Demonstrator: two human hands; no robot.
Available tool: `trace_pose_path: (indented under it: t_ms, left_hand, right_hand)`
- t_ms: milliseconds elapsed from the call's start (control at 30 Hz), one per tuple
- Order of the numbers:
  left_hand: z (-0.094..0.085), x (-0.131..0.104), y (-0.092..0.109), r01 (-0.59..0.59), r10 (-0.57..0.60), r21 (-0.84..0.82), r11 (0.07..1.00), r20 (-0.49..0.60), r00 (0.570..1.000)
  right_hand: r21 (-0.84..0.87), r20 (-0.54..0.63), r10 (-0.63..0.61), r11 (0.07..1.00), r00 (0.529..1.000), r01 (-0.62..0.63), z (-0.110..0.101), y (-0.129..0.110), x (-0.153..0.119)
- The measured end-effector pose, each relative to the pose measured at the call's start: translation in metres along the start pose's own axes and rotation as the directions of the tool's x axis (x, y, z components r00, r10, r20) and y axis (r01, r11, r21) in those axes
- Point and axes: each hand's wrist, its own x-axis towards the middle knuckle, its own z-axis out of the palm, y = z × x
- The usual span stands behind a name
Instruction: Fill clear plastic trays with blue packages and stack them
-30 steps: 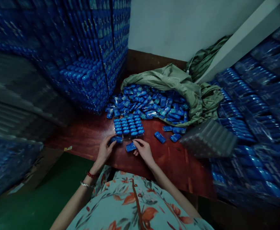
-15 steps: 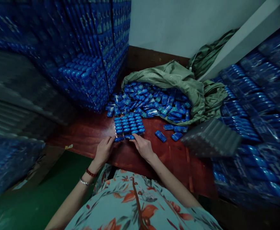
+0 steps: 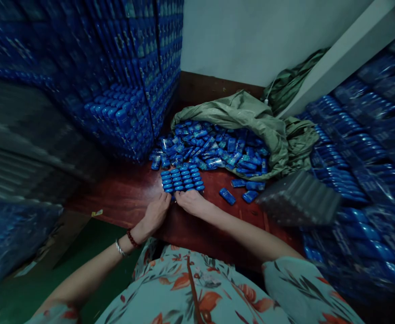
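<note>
Small blue packs stand in a tight block of rows (image 3: 183,177) on the red-brown tabletop (image 3: 123,202). At the block's near left edge, my left hand (image 3: 157,209) has its fingers pressed together against the front packs. My right hand (image 3: 192,202) is beside it, fingers bent in at the front row. Both hands are closed, their fingertips almost meeting; what lies between the fingers is too small to make out. Behind the block, a heap of loose blue packs (image 3: 214,144) spills from a green sack (image 3: 241,108).
Tall stacks of blue packs (image 3: 116,108) rise at the left, beside grey ridged trays (image 3: 18,121). Several loose packs (image 3: 227,196) and a grey ridged block (image 3: 298,198) are to the right. Wrapped blue packs (image 3: 362,148) fill the far right.
Both hands have closed in on each other at the block's front, the right one moving left. The blue packs that showed between the fingertips are now mostly covered. The view has shifted slightly.
</note>
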Motion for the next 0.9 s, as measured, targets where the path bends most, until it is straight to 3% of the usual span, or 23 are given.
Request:
trace_pose_path:
  t_ms: [167, 267, 333, 400, 467, 500, 600, 700, 800, 900]
  left_hand:
    - [-0.004, 0.01, 0.016, 0.05, -0.061, 0.19, 0.981, 0.05, 0.997]
    - [-0.003, 0.012, 0.015, 0.039, -0.049, 0.229, 0.973, 0.04, 0.998]
    - [-0.002, 0.01, 0.008, 0.06, -0.06, 0.199, 0.978, -0.004, 0.998]
    - [0.0, 0.007, -0.002, 0.103, -0.091, 0.153, 0.983, -0.083, 0.992]
    - [0.003, 0.006, -0.01, 0.115, -0.096, 0.09, 0.989, -0.193, 0.977]
    - [0.006, 0.007, -0.013, 0.096, -0.081, 0.049, 0.994, -0.246, 0.966]
    - [0.017, 0.018, -0.017, 0.011, -0.034, -0.073, 0.997, -0.324, 0.946]
    - [0.028, 0.032, -0.018, -0.002, -0.04, -0.154, 0.988, -0.269, 0.962]
    - [0.033, 0.035, -0.022, -0.018, -0.041, -0.293, 0.956, -0.193, 0.98]
    - [0.035, 0.028, -0.025, -0.029, -0.108, -0.57, 0.821, -0.204, 0.973]
  right_hand:
    - [-0.017, -0.082, -0.075, 0.997, 0.994, 0.074, 0.013, 0.012, 0.001]
    - [-0.019, -0.271, -0.013, 1.0, 0.963, 0.008, 0.038, 0.013, -0.012]
    - [0.016, -0.46, 0.078, 0.997, 0.884, -0.079, 0.055, 0.01, -0.019]
    - [0.089, -0.606, 0.199, 0.979, 0.77, -0.183, 0.066, 0.006, -0.022]
    - [0.162, -0.673, 0.29, 0.955, 0.68, -0.248, 0.07, 0.0, -0.021]
    - [0.182, -0.677, 0.312, 0.949, 0.666, -0.259, 0.069, -0.003, -0.018]
    - [0.187, -0.617, 0.294, 0.956, 0.73, -0.227, 0.067, -0.01, -0.008]
    - [0.192, -0.552, 0.292, 0.956, 0.781, -0.222, 0.067, -0.015, -0.001]
    - [0.192, -0.572, 0.277, 0.96, 0.772, -0.203, 0.067, -0.015, -0.005]
    - [0.163, -0.636, 0.216, 0.976, 0.741, -0.144, 0.067, -0.004, -0.013]
